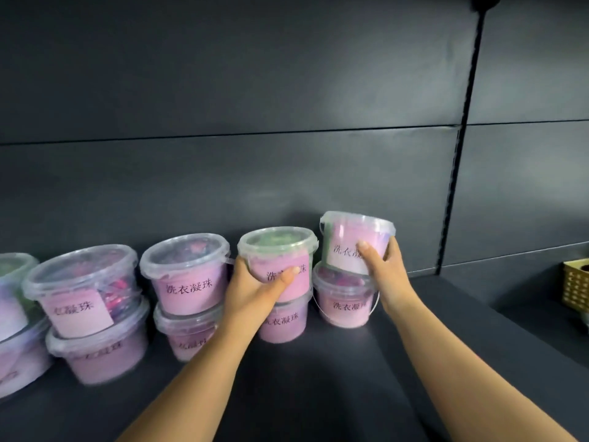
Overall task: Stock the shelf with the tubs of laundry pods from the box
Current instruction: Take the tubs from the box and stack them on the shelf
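Note:
Clear plastic tubs with pink labels stand in stacks of two along the back of the dark shelf (318, 378). My left hand (255, 288) grips the upper tub (277, 250) of the middle-right stack, which sits on a lower tub (283, 323). My right hand (381, 266) grips another tub (353, 237), tilted slightly, at the top of the rightmost tub (344, 301). Further stacks stand to the left: one (186, 272) beside my left hand and a wider one (83, 282) beyond it. The box is out of view.
A dark back panel rises behind the tubs, with a slotted upright post (462, 138) at the right. Past the post, a yellow woven basket (575, 285) sits on a lower neighbouring shelf. Bare shelf surface lies in front of and right of the stacks.

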`<state>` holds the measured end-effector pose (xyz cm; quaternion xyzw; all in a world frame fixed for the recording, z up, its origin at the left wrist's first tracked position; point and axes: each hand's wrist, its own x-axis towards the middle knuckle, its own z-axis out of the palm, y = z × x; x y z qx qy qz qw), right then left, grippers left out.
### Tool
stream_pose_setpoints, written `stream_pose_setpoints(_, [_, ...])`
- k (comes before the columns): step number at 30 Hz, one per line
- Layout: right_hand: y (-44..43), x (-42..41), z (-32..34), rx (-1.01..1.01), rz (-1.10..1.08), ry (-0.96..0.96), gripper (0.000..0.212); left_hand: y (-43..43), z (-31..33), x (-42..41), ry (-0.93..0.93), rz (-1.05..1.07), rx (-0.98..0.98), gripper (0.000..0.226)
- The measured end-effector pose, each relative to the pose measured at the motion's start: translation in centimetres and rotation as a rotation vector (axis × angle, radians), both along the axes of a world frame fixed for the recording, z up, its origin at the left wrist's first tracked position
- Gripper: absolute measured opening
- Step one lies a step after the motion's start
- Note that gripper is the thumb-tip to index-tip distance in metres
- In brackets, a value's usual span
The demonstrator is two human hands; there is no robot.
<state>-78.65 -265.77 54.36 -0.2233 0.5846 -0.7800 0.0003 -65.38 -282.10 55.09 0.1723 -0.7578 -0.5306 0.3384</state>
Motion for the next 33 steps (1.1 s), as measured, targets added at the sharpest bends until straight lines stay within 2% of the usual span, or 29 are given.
stream_pose_setpoints(2, [0.1, -0.6, -0.8, 0.065, 0.026, 0.064, 0.061, 0.2, -0.4, -0.4, -0.009, 0.037, 0.012, 0.084])
stream_pose_setpoints(6, [0.8, -1.7, -1.4, 0.188, 0.151, 0.179, 0.083, 0.0, -0.7, -0.9, -0.021, 0.060, -0.016, 0.091])
stream_pose_setpoints(8, [1.2, -2.0, -1.4, 0.188, 0.181, 0.171, 0.085, -0.2, -0.7, -0.9, -0.020, 0.051, -0.018, 0.086])
stream_pose_setpoints(15, [1.1, -2.0, -1.7, 0.125, 0.143, 0.013, 0.105, -0.3, -0.8, -0.8, -0.076, 0.063, 0.017, 0.112])
stream_pose_setpoints(22, [1.6, -2.3, -2.3, 0.125, 0.250, 0.057, 0.057, -0.3, -1.0, -0.7, -0.097, 0.029, 0.003, 0.094])
stream_pose_setpoints(27, [1.3, -2.2, -2.6, 0.118, 0.195, 0.018, 0.067, -0.3, -1.0, -0.7, -0.096, 0.008, -0.018, 0.107])
stream_pose_setpoints(33, [1.6, -2.3, -2.7, 0.249, 0.185, 0.097, 0.048, -0.1, -0.9, -0.4, -0.047, -0.005, -0.026, 0.104])
